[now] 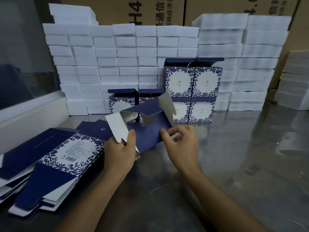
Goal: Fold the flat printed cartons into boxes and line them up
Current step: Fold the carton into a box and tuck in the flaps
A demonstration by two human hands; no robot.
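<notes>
A half-opened navy carton (147,131) with white inner flaps hangs above the steel table (234,164) between my hands. My left hand (120,153) grips its lower left corner, thumb on the blue panel beside a white flap. My right hand (180,141) pinches the right edge of the same panel. A pile of flat printed cartons (50,158) lies at the left. Folded blue-and-white floral boxes (192,91) stand behind, several in a two-high stack on the right and two lower ones (122,104) with lids open on the left.
White foam blocks (103,61) are stacked in a wall behind the boxes and at the right (260,64). Brown shipping cartons (150,10) rise behind them. A glass panel with a white frame (25,64) borders the left side.
</notes>
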